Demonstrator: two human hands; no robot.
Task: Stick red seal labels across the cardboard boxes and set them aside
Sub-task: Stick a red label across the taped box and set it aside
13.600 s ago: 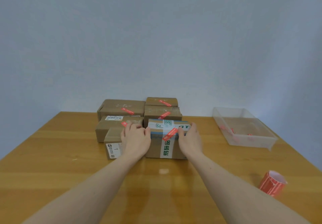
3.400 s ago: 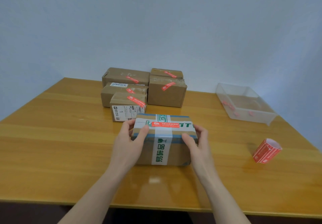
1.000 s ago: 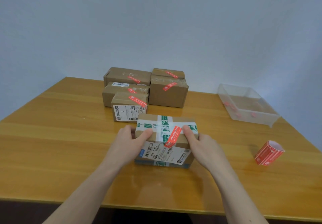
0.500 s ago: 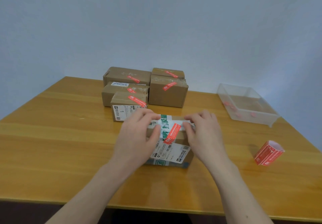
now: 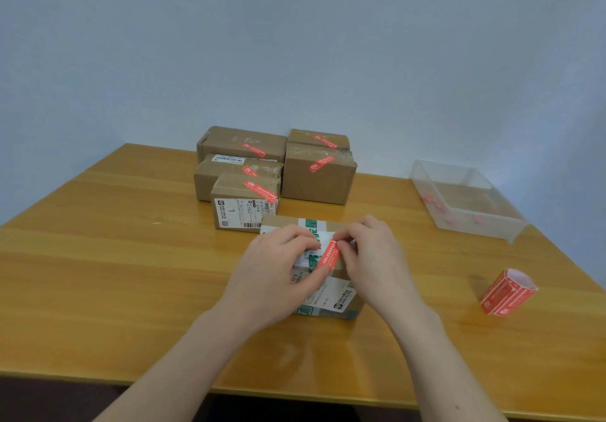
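A cardboard box [image 5: 331, 295] with green-and-white tape and a shipping slip on its front stands at the table's middle. A red seal label [image 5: 330, 253] runs slantwise over its top front edge. My left hand [image 5: 273, 272] lies over the box's left part, its thumb pressing the label's lower end. My right hand [image 5: 373, 254] covers the right part, its bent fingertips pressing the label's upper end. Both hands hide most of the box top.
Several sealed boxes [image 5: 318, 177] with red labels stand grouped behind, the nearest one [image 5: 244, 206] touching the held box's far left corner. A roll of red labels [image 5: 506, 292] lies at the right. A clear plastic tray [image 5: 511, 225] holding red scraps sits far right.
The box was pulled near and turned over. In the last second both hands moved from its sides onto the top, and their fingertips have closed in on the red label.
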